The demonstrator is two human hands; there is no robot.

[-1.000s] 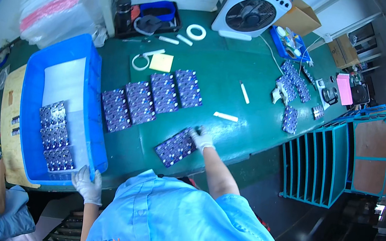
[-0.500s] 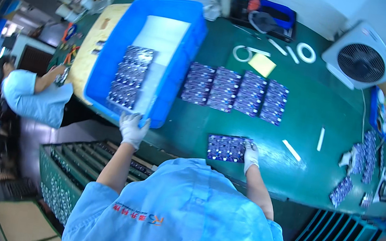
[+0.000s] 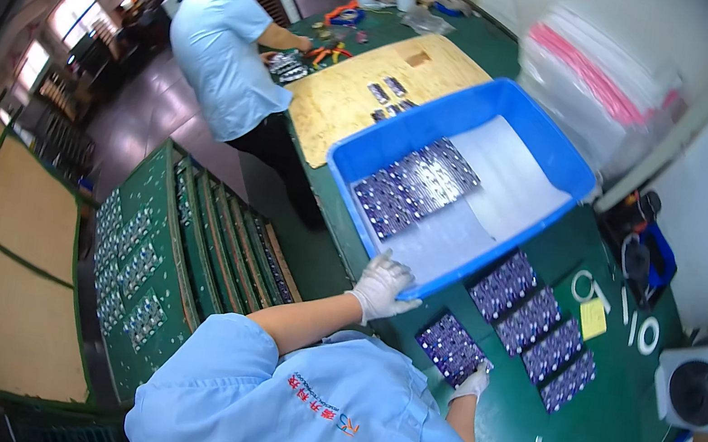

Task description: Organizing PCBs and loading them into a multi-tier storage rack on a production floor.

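Panel tray at the desk edge, blue bin in hand

Our left hand has its grip closed over the near rim of the blue bin, while our right hand pinches the corner of a tray of purple circuit panels lying on the green desk. We judge that the tray is being loaded; lifting it level into the bin comes next.
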